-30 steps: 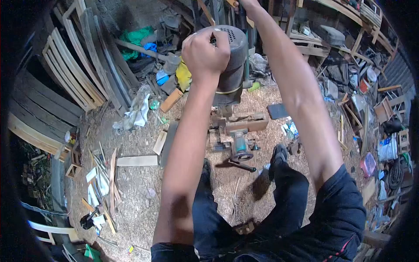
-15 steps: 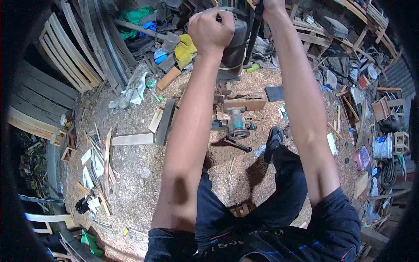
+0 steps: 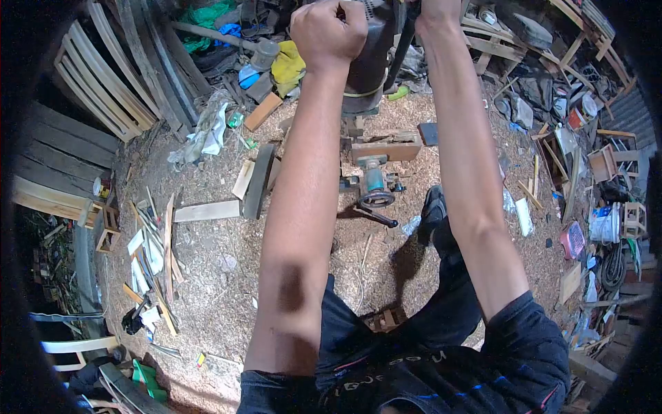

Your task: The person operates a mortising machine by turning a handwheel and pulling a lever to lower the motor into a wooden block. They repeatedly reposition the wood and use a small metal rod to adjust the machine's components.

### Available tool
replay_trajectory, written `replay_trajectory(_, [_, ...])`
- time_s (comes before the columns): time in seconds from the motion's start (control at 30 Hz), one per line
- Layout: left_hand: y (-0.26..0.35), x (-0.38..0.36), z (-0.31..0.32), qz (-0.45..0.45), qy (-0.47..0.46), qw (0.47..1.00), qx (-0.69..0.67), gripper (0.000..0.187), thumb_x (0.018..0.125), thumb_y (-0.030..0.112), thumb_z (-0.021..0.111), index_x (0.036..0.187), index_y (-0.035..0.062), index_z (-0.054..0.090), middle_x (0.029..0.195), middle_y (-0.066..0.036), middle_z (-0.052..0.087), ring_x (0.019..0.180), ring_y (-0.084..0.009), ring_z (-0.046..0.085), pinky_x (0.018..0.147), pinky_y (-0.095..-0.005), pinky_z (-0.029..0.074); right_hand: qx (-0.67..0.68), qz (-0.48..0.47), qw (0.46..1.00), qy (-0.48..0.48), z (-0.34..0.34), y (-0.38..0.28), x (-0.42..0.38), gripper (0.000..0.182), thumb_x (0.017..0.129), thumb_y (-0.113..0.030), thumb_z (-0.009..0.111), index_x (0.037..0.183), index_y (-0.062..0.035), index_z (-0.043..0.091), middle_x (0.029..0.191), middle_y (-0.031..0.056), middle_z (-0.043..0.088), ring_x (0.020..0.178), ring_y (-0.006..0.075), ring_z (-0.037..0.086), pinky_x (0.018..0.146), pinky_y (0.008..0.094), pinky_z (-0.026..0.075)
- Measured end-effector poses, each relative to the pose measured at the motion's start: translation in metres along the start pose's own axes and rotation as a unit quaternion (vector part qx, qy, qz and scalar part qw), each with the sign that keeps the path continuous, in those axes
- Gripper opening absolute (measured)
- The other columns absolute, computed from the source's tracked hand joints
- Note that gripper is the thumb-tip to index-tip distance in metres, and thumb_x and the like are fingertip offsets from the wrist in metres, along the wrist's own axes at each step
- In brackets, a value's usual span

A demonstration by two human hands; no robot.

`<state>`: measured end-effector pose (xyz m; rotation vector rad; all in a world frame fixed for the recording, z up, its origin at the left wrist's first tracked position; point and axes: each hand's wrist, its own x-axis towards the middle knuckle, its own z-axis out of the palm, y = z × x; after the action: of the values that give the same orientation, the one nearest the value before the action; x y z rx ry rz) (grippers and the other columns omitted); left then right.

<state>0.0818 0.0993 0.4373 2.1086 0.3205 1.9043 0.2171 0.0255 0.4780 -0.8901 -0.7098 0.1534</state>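
Note:
My left hand (image 3: 329, 33) is a closed fist near the top edge, in front of a dark cylindrical machine housing (image 3: 373, 58) with vent holes. What the fist holds, if anything, is hidden. My right hand (image 3: 440, 11) is cut off by the top edge. It looks closed, next to a dark upright bar (image 3: 405, 45); its grip is hidden. Below the housing, between my forearms, a teal vise (image 3: 374, 181) with a round wheel and a crank handle (image 3: 377, 217) stands by a brown wooden block (image 3: 387, 150).
Wood shavings cover the floor (image 3: 214, 276). Curved slatted wood pieces (image 3: 103, 83) lean at the left. A grey plank (image 3: 258, 181) and a pale board (image 3: 207, 211) lie near my left forearm. At the right are a pink basket (image 3: 572, 240) and a white bucket (image 3: 605, 224).
Both hands sit slightly higher in the view, and the right forearm has shifted a little left. The vise and floor items appear slightly higher as the camera view shifts.

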Motion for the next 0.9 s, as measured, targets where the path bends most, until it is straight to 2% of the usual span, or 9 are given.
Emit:
replay_trajectory(0.1, [0.001, 0.000, -0.002, 0.002, -0.006, 1.000, -0.004, 0.034, 0.084, 0.025, 0.053, 0.066, -0.0032, 0.062, 0.065, -0.022, 0.062, 0.065, -0.0427, 0.061, 0.063, -0.0474, 0.050, 0.028, 0.000, 1.000, -0.002, -0.003, -0.003, -0.011, 0.036, 0.096, -0.033, 0.045, 0.070, -0.0084, 0.051, 0.058, 0.0020, 0.046, 0.050, 0.0133, 0.042, 0.050, 0.0277, 0.035])
replay_trajectory(0.3, [-0.001, -0.002, -0.002, 0.026, -0.001, 0.999, -0.021, 0.032, 0.084, 0.023, 0.053, 0.069, -0.0026, 0.064, 0.071, -0.023, 0.065, 0.069, -0.0420, 0.064, 0.066, -0.0457, 0.052, 0.039, -0.019, 0.999, -0.014, -0.010, -0.007, -0.038, 0.035, 0.097, -0.029, 0.041, 0.068, -0.0092, 0.049, 0.058, 0.0018, 0.045, 0.050, 0.0128, 0.043, 0.050, 0.0269, 0.035])
replay_trajectory(0.4, [-0.012, -0.010, 0.001, 0.006, -0.001, 1.000, 0.028, 0.031, 0.080, 0.033, 0.057, 0.078, 0.0076, 0.075, 0.070, -0.019, 0.067, 0.070, -0.0364, 0.068, 0.064, -0.0395, 0.053, 0.041, -0.029, 0.998, -0.031, -0.019, -0.008, -0.060, 0.035, 0.097, -0.026, 0.040, 0.068, -0.0082, 0.049, 0.058, 0.0027, 0.047, 0.051, 0.0131, 0.043, 0.051, 0.0267, 0.036])
replay_trajectory(0.5, [-0.016, -0.013, 0.003, 0.025, 0.005, 0.999, 0.029, 0.030, 0.080, 0.032, 0.057, 0.078, 0.0086, 0.076, 0.070, -0.018, 0.067, 0.069, -0.0358, 0.068, 0.065, -0.0394, 0.053, 0.063, -0.041, 0.997, -0.002, -0.024, -0.005, -0.082, 0.037, 0.097, -0.027, 0.039, 0.066, -0.0079, 0.048, 0.057, 0.0031, 0.048, 0.051, 0.0135, 0.043, 0.051, 0.0266, 0.037])
replay_trajectory(0.53, [-0.016, -0.012, 0.003, 0.039, 0.015, 0.999, 0.010, 0.030, 0.080, 0.032, 0.058, 0.076, 0.0075, 0.075, 0.071, -0.018, 0.067, 0.069, -0.0362, 0.068, 0.064, -0.0395, 0.053, 0.084, -0.023, 0.996, -0.035, -0.033, -0.003, -0.088, 0.039, 0.098, -0.027, 0.040, 0.067, -0.0070, 0.050, 0.058, 0.0033, 0.049, 0.051, 0.0138, 0.045, 0.051, 0.0272, 0.037])
replay_trajectory(0.63, [0.001, -0.009, -0.003, 0.033, -0.003, 0.999, -0.031, 0.031, 0.084, 0.023, 0.053, 0.071, -0.0029, 0.066, 0.073, -0.023, 0.066, 0.071, -0.0421, 0.065, 0.067, -0.0449, 0.053, 0.009, -0.059, 0.997, -0.043, -0.041, -0.003, -0.107, 0.053, 0.092, -0.045, 0.049, 0.065, -0.0008, 0.058, 0.065, 0.0075, 0.056, 0.061, 0.0147, 0.050, 0.058, 0.0292, 0.036])
replay_trajectory(0.67, [0.002, -0.008, -0.003, 0.032, -0.007, 0.999, -0.034, 0.031, 0.083, 0.022, 0.054, 0.071, -0.0030, 0.066, 0.073, -0.023, 0.066, 0.071, -0.0421, 0.065, 0.068, -0.0448, 0.053, 0.001, -0.090, 0.995, -0.051, -0.044, -0.005, -0.118, 0.038, 0.090, -0.027, 0.044, 0.064, -0.0003, 0.052, 0.062, 0.0058, 0.051, 0.061, 0.0143, 0.046, 0.060, 0.0297, 0.033])
replay_trajectory(0.9, [-0.002, -0.017, -0.002, 0.027, -0.016, 0.999, -0.017, 0.030, 0.083, 0.021, 0.054, 0.069, -0.0031, 0.063, 0.068, -0.023, 0.062, 0.067, -0.0424, 0.063, 0.062, -0.0460, 0.050, -0.009, -0.113, 0.991, -0.076, -0.060, -0.005, -0.162, 0.037, 0.088, -0.026, 0.042, 0.064, 0.0008, 0.049, 0.063, 0.0089, 0.048, 0.062, 0.0174, 0.043, 0.061, 0.0316, 0.033])
